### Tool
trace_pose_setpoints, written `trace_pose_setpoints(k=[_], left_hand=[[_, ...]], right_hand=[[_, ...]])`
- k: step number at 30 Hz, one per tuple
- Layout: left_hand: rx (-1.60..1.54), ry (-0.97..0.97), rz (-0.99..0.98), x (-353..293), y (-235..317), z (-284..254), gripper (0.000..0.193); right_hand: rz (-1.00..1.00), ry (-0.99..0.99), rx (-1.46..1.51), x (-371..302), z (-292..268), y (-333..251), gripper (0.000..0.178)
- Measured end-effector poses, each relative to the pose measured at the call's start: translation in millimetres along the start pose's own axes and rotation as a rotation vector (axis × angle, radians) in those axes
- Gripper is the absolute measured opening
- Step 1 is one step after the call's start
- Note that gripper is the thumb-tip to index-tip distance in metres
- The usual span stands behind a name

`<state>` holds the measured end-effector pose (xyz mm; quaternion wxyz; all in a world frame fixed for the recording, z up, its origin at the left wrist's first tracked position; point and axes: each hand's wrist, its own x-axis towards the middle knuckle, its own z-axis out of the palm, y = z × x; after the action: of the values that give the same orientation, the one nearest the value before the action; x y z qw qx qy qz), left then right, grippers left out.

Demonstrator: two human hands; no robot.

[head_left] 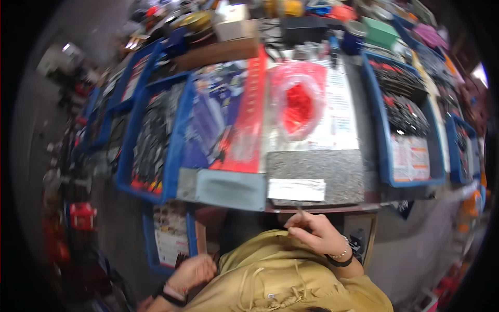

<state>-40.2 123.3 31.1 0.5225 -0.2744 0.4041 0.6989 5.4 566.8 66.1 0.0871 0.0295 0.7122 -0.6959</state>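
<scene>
My right hand (316, 232) is in front of my body, just off the table's near edge. Its fingers are drawn together in a pinch, and a small thin tip shows above them, too blurred to name. Lower on the left, my left hand (194, 271) is curled closed beside my waist, and what it may hold is hidden. Beside that hand, below table height, is a blue bin (150, 244) with a printed sheet. On the table ahead lie a grey stone-like slab (314, 165), a white label strip (296, 190) and an opened clear bag of small red pieces (298, 110).
Left of the slab lie a grey-blue pad (231, 190) and a red-and-purple printed sheet (249, 119). A blue bin of dark parts (155, 140) stands further left, another blue bin (385, 156) right. Boxes and jars crowd the far side, including a green box (382, 32).
</scene>
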Motion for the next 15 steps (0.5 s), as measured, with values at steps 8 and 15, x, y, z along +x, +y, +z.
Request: trace_pose_setpoints(k=[8,15], left_hand=[[0.316,-0.013,1.035,-8,101,131,0.016],[0.947,0.618,1.203,15,203,78,0.017]], right_hand=[[0.062,-0.012,0.087,-10,4,1,0.012],[0.115,-0.07,0.127,-19,16,14,0.016]])
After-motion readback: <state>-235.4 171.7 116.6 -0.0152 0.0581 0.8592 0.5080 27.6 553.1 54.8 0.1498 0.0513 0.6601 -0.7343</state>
